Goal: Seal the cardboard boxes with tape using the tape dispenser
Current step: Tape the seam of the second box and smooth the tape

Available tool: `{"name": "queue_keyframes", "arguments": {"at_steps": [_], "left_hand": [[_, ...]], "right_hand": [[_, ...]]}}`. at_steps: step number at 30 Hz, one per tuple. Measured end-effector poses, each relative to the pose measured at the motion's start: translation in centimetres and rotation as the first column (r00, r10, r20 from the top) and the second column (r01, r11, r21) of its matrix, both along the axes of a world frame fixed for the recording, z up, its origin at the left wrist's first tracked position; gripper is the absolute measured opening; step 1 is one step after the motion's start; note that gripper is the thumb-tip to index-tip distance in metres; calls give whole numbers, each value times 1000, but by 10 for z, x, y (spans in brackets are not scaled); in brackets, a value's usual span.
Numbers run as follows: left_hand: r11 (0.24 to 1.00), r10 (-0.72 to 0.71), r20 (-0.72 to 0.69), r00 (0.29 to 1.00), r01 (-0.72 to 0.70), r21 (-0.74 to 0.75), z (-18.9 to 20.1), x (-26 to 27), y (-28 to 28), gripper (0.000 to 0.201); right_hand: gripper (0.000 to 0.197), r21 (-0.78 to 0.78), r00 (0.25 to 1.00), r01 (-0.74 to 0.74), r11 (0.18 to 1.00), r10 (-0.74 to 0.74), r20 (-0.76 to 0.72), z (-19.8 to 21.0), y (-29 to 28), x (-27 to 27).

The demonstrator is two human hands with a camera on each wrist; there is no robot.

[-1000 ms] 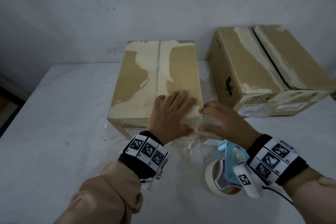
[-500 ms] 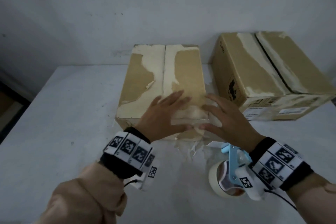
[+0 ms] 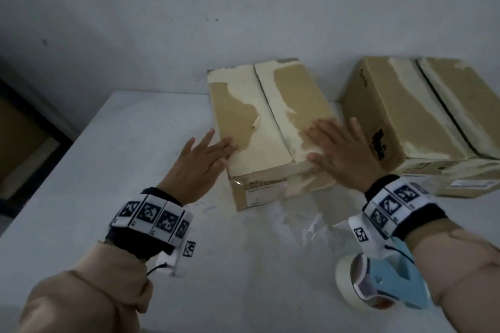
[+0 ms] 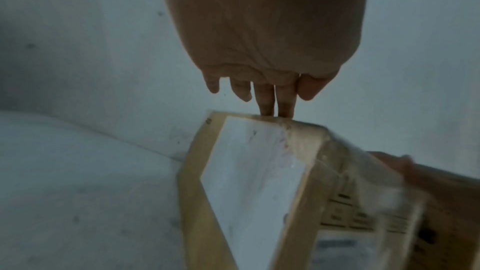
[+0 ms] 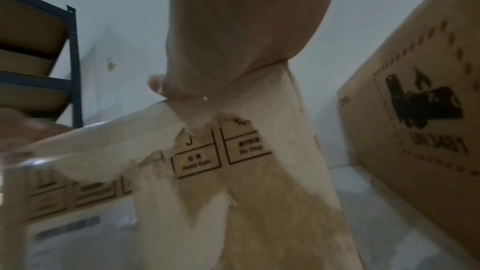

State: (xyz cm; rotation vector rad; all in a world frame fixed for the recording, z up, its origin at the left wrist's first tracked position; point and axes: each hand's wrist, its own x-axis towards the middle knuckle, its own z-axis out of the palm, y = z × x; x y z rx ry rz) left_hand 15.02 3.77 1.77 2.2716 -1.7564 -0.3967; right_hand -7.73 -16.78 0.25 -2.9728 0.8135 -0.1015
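A worn cardboard box (image 3: 270, 121) with closed flaps stands mid-table, a strip of clear tape (image 3: 259, 177) running along its near top edge. My left hand (image 3: 205, 154) lies flat with straight fingers (image 4: 275, 102) touching the box's left top edge (image 4: 259, 118). My right hand (image 3: 338, 149) presses flat on the near right corner of the box top; its palm (image 5: 233, 28) sits over the box's printed front face (image 5: 221, 157). The blue tape dispenser (image 3: 392, 281) with its tape roll (image 3: 345, 284) lies on the table under my right wrist, held by neither hand.
A second, larger cardboard box (image 3: 422, 116) with an open seam stands close on the right, also seen as a brown box (image 5: 415, 110). Crumpled tape scraps (image 3: 305, 222) lie before the centre box. The white table (image 3: 108, 170) meets a wall behind. A dark shelf (image 5: 39, 59) stands left.
My hands have spread apart: the left slid from the box top's middle to its left edge, the right moved up onto the right corner. The box now sits turned at an angle.
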Motion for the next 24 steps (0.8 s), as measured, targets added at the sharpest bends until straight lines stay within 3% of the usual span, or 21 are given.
{"name": "queue_keyframes", "arguments": {"at_steps": [2,4,8,12,16,24], "left_hand": [[1000,-21,-51,998,21,-12,-2,-6,1,80],[998,-64,-2,998,64,29,-7,-7,3,80],[978,-187,247,951,203,-41,-21,-2,6,73],[942,-262,383,886,321,-100,-25,2,-1,61],[923,-290,344,893,356,-145,-29,5,-4,58],[919,-242,231,942,299,-257,-40,-1,-6,59]], "right_hand": [[106,37,997,72,997,-70,-34,3,-8,2],[105,90,998,62,994,-64,21,4,-3,4],[78,157,958,-162,974,117,264,-3,39,22],[61,38,908,-270,962,241,344,-16,67,52],[57,23,915,-200,979,179,362,-28,72,65],[59,-125,887,-179,976,215,408,-36,74,63]]}}
